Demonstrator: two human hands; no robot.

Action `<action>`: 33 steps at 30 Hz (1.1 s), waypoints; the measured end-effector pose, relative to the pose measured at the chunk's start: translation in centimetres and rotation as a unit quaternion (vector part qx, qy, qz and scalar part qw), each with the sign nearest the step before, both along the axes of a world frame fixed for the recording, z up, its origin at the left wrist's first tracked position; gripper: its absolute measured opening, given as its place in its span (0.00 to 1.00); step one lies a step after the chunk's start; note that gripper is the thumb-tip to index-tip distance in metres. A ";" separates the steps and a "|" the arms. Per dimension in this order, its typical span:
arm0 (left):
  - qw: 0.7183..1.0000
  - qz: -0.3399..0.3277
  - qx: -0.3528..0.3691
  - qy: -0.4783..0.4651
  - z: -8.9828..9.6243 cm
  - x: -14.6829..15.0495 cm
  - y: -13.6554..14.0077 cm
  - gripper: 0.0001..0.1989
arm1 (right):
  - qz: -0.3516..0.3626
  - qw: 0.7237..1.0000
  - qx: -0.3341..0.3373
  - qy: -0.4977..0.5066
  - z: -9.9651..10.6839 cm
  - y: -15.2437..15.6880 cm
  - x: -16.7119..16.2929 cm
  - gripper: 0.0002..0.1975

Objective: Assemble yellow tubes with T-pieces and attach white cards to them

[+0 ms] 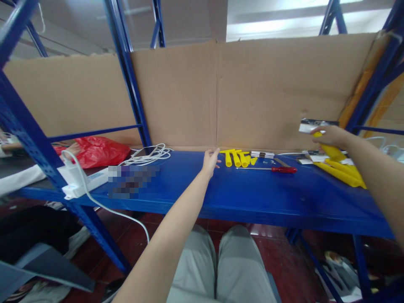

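Note:
My left hand (pixel 211 163) is over the blue shelf top with its fingers apart. Its fingertips are beside several yellow T-shaped plastic parts (pixel 236 159); I cannot tell if they touch. My right hand (pixel 330 135) is raised at the right, closed on a yellow plastic piece (pixel 333 152) that shows above and below the fingers. A silver and black flat packet (pixel 311 126) juts out to the left of that hand; whether it is joined to the yellow piece is unclear. Below lie more yellow pieces (pixel 347 173). A red-handled screwdriver (pixel 284 169) lies between my hands.
White booklets or packets (pixel 262 154) and small metal parts lie behind the screwdriver. On the left are a white power strip (pixel 94 180), coiled white cable (pixel 154 153) and a red plastic bag (pixel 99 151). Cardboard (pixel 268 92) walls the back; blue posts (pixel 126 71) stand alongside. Another person's hand (pixel 72 149) is at far left.

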State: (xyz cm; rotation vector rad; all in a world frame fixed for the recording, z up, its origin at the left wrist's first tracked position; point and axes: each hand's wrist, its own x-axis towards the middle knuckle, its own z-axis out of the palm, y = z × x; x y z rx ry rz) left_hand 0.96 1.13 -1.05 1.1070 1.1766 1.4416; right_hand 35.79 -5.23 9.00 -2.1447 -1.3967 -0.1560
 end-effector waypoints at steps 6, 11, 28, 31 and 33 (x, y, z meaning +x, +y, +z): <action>1.000 -0.011 0.003 0.015 -0.5 0.0 0.6 0.24 | -0.021 0.991 -0.115 -0.068 -3.7 0.1 6.5 0.10; 0.998 -0.020 0.004 0.055 -0.6 0.1 0.6 0.25 | -0.027 0.984 -0.174 -0.039 -7.2 0.5 6.3 0.11; 0.991 -0.044 -0.007 0.130 0.0 0.3 -0.2 0.22 | -0.108 0.954 -0.242 -0.142 -9.8 2.4 1.3 0.25; 0.990 -0.048 -0.011 0.134 0.2 0.3 -0.5 0.23 | -0.112 0.953 -0.235 -0.157 -10.0 2.2 0.8 0.25; 0.989 -0.048 -0.012 0.136 0.3 0.3 -0.6 0.22 | -0.110 0.951 -0.235 -0.165 -10.0 2.1 0.7 0.25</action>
